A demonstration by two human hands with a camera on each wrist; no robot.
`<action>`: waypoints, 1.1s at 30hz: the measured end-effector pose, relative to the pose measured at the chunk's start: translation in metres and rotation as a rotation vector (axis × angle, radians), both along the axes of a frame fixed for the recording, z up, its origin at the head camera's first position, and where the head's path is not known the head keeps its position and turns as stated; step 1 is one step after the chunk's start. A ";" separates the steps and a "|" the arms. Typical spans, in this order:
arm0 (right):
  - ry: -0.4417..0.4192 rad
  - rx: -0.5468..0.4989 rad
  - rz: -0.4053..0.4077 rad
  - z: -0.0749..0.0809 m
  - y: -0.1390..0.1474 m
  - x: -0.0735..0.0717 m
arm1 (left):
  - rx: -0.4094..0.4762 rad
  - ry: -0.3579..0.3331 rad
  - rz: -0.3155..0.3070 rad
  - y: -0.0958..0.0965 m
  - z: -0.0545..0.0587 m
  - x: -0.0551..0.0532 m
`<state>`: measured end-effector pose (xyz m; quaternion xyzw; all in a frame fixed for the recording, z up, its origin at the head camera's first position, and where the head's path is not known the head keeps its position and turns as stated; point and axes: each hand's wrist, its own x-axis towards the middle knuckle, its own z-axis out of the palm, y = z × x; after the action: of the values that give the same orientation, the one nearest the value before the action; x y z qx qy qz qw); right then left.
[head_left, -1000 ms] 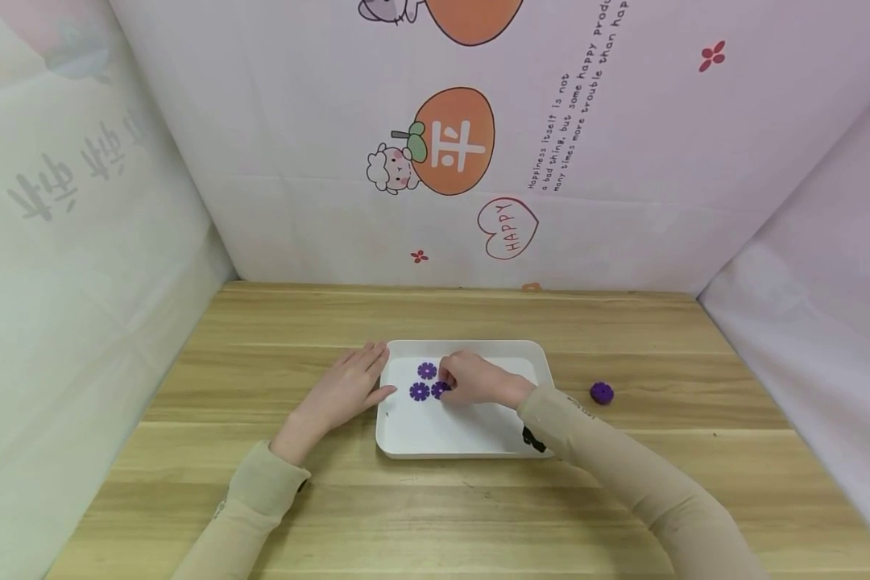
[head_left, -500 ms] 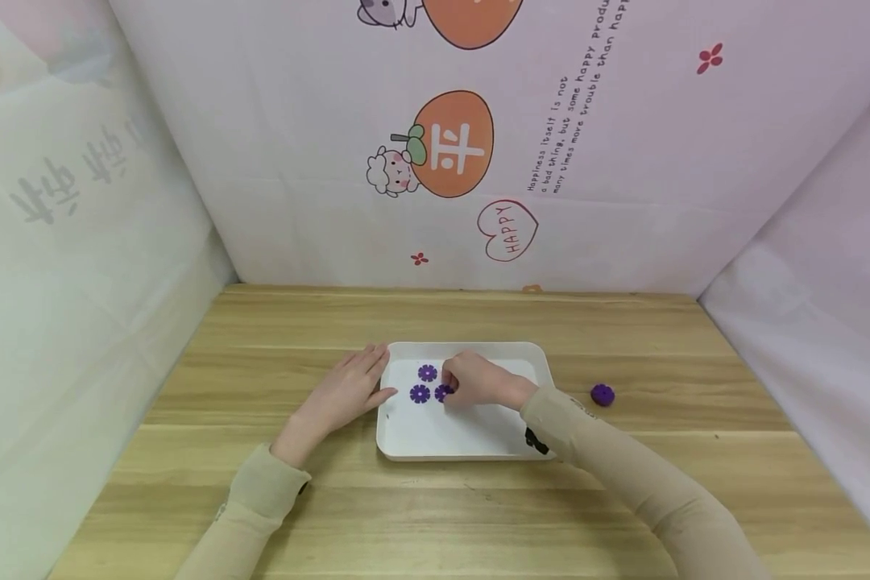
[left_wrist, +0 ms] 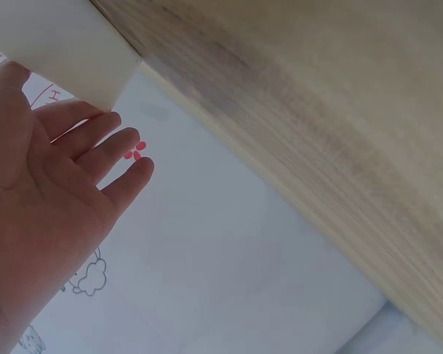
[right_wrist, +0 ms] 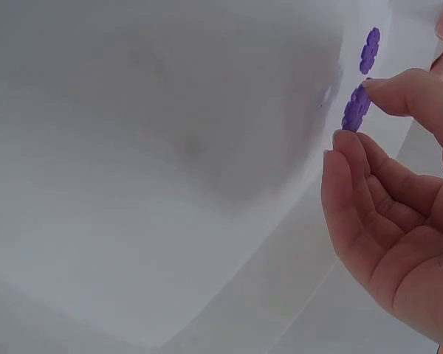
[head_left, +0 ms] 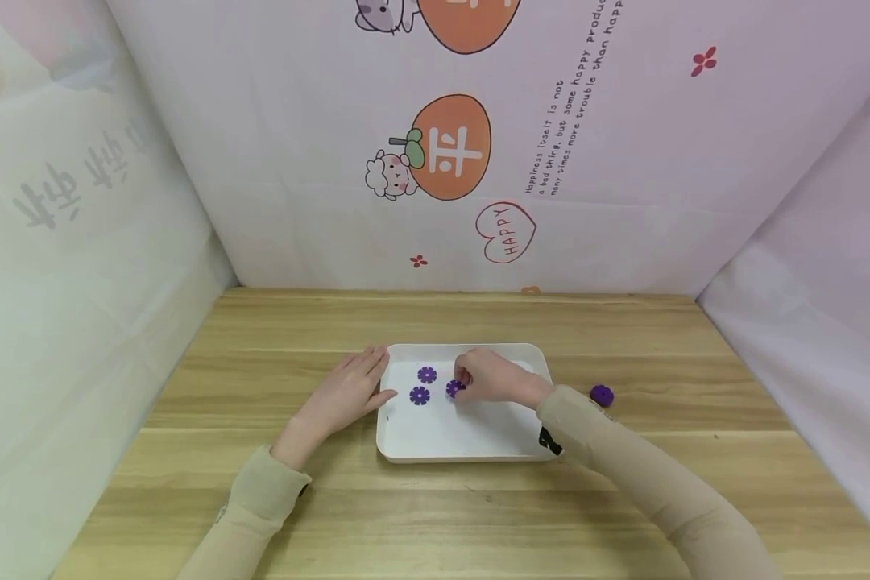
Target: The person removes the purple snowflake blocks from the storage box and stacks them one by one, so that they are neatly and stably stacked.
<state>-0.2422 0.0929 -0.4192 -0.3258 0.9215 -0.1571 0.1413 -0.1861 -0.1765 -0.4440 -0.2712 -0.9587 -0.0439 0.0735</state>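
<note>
While my left hand lies flat with straight fingers against the left rim of the shallow white plastic tray to steady it on the wooden bench, my right hand pinches a purple flower-shaped plastic disc just above the tray floor, beside two matching purple discs lying flat.

Bright, even, nearly shadowless light; the head view bows at its edges, both wrist views soft-focused.
</note>
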 end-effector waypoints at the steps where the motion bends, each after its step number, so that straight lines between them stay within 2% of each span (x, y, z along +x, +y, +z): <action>1: 0.004 -0.002 0.001 0.002 0.002 0.001 | 0.004 0.003 -0.002 0.000 0.000 0.000; 9: 0.001 0.002 -0.037 0.010 0.023 0.002 | -0.003 0.012 -0.012 0.000 -0.002 0.000; 13: 0.027 0.009 -0.053 0.014 0.035 0.002 | -0.002 0.012 -0.013 0.001 -0.002 0.001; 18: 0.026 -0.018 -0.081 0.020 0.049 0.000 | 0.002 0.015 -0.013 0.001 -0.001 0.001; 21: 0.012 -0.031 -0.095 0.020 0.056 -0.002 | 0.001 0.009 -0.008 0.000 -0.002 0.001; 26: 0.038 -0.040 -0.089 0.019 0.068 -0.002 | 0.002 -0.002 -0.009 -0.001 -0.003 0.001; 33: 0.022 -0.039 -0.154 0.023 0.088 0.002 | 0.011 -0.002 -0.015 0.000 -0.001 0.001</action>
<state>-0.2404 0.1805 -0.3957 -0.2585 0.9421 -0.1818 0.1125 -0.1854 -0.1767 -0.4455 -0.2778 -0.9565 -0.0499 0.0738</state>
